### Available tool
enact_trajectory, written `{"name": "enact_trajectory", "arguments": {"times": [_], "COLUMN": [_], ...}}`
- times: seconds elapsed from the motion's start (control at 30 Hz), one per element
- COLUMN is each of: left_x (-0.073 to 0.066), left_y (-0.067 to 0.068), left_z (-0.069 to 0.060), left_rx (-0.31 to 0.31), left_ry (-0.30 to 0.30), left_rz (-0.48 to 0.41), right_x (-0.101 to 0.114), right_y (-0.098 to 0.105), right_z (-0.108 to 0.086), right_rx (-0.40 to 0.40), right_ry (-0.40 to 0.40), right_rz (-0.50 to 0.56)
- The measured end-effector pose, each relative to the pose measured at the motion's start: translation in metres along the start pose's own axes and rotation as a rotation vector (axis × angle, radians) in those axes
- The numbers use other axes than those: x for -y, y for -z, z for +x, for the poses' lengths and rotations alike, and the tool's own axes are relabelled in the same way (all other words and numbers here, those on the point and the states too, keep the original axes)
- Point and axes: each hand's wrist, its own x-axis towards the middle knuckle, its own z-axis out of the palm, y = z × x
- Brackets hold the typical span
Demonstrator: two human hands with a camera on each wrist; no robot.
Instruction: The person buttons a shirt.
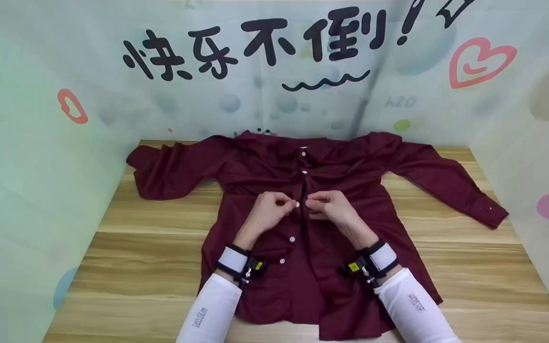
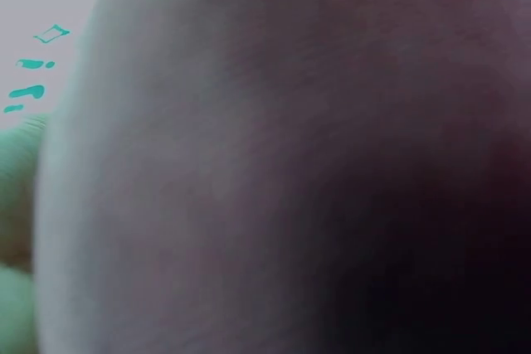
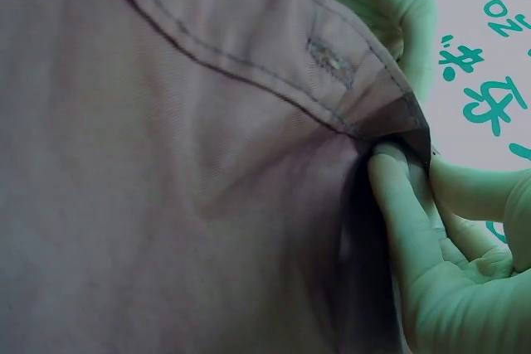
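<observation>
A maroon long-sleeved shirt lies front up, with white buttons down its partly parted front. My left hand pinches the left front edge at a white button. Just across the gap, my right hand pinches the right front edge between thumb and fingers. In the right wrist view, that right hand grips the folded edge beside a stitched buttonhole; the left hand is partly hidden behind the cloth. Blurred shirt cloth fills most of the left wrist view.
The shirt lies on a wooden table. Its left sleeve is folded back, while the right sleeve stretches outward. Lower buttons sit along the left front. A printed cloth backdrop encloses the back and sides.
</observation>
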Motion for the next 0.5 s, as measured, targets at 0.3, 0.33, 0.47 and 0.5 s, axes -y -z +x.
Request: {"name": "enact_trajectory", "arguments": {"times": [0.3,0.33,0.47,0.5], "left_x": [-0.0010,-0.0014,-0.0023,-0.0027], "left_y": [-0.0022,-0.0023,-0.0031,-0.0033], "left_z": [-0.0001,-0.0001,-0.0006,-0.0006], "left_rx": [-0.003,-0.001,0.001,-0.003], "left_ry": [-0.004,-0.006,-0.010,-0.014], "left_rz": [-0.014,-0.015,0.011,0.024], "right_x": [-0.0010,-0.0013,-0.0024,-0.0023], "right_y": [-0.0035,-0.0038,-0.0041,-0.0042], "right_z": [0.0007,0.0009,0.0014,0.0014], "right_rx": [-0.014,-0.017,-0.027,-0.030], "right_ry": [0.009,0.010,0.009,0.006], "right_rz": [-0.020,-0.023,-0.032,-0.030]}}
